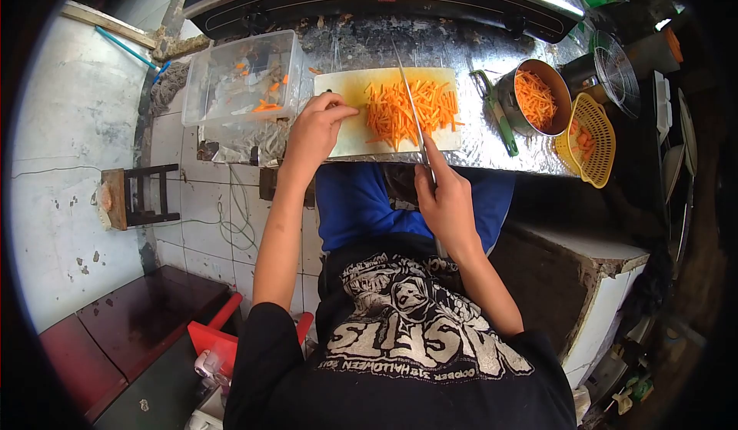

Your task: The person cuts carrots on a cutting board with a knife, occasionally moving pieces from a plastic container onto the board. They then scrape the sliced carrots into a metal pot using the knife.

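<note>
My right hand [446, 199] is closed round the handle of a long kitchen knife [412, 101]. The blade lies across a pile of shredded carrot [384, 115] on a pale cutting board [346, 141]. At the board's left part is my left hand [319, 126], its fingers curled together just left of the carrot strips. Whether anything sits between those fingers is hidden. A peeler-like tool with a green handle [503, 126] rests on the foil-covered counter, right of the board.
A clear plastic tub [201, 84] with carrot scraps stands left. On the right are a metal pot [503, 95] of shredded carrot, a yellow basket [601, 145] with carrot pieces and a wire strainer [617, 76]. A Rinnai stove [338, 7] spans the back.
</note>
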Available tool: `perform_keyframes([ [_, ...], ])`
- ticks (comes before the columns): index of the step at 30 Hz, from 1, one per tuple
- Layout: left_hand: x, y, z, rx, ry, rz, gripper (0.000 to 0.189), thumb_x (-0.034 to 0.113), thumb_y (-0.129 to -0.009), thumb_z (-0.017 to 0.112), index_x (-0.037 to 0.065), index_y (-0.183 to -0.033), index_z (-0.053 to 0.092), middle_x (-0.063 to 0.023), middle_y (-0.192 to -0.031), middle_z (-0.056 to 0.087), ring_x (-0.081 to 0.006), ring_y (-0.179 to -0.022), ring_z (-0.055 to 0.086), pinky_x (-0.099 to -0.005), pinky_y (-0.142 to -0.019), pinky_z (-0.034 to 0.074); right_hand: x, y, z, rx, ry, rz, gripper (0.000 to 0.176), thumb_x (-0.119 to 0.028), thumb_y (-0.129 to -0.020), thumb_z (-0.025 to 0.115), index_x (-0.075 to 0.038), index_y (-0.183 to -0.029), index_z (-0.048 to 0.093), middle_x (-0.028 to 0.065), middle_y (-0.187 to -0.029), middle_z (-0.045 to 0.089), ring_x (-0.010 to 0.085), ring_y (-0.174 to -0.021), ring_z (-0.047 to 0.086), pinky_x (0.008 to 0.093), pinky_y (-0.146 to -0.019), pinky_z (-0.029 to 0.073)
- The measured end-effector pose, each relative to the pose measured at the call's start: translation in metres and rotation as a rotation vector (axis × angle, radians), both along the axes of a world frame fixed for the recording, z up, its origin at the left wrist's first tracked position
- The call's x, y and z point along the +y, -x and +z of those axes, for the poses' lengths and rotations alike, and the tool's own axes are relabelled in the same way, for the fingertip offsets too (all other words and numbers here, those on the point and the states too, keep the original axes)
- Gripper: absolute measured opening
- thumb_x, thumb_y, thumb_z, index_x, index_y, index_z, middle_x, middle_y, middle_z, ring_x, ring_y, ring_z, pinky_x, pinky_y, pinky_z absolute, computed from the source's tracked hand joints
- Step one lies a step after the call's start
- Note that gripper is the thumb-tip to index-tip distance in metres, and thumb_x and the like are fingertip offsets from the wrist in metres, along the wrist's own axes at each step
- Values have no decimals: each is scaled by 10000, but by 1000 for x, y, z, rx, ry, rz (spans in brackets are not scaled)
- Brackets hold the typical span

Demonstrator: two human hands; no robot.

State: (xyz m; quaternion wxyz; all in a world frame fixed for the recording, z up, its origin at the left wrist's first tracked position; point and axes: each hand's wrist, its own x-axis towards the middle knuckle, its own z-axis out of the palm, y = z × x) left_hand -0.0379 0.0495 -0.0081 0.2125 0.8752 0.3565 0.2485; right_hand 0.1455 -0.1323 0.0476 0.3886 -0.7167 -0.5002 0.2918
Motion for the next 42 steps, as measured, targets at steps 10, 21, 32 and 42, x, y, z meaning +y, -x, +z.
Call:
perform_keyframes([
  [10,-11,-1,-14,-119,-13,202,259,68,-882,717,56,-1141,733,-119,-1130,678,-270,-930,676,-362,-798,531,0,21,-16,-49,-106,185,667,18,-897,599,60,-1499,316,252,-728,589,416,-639,612,503,-623,485],
  [21,-5,-7,-4,-97,155,217,228,117,-836,764,44,-1051,745,-109,-1023,641,-309,-943,650,-393,-808,530,13,44,-30,-126,-70,210,675,0,-914,575,72,-1513,272,249,-696,589,423,-590,614,531,-580,511],
  [32,-13,-8,-21,-224,55,277,230,71,-837,753,-3,-1055,742,-98,-1050,670,-260,-941,670,-347,-799,529,14,47,-39,-185,-16,262,717,-14,-910,576,64,-1537,239,259,-683,588,433,-592,622,529,-590,527],
  [42,-14,-9,-21,-266,98,278,185,10,-827,741,-31,-1007,738,-90,-1026,664,-231,-900,660,-334,-773,526,14,54,-37,-273,70,277,735,-55,-924,567,37,-1555,200,271,-699,594,468,-591,633,540,-558,537],
])
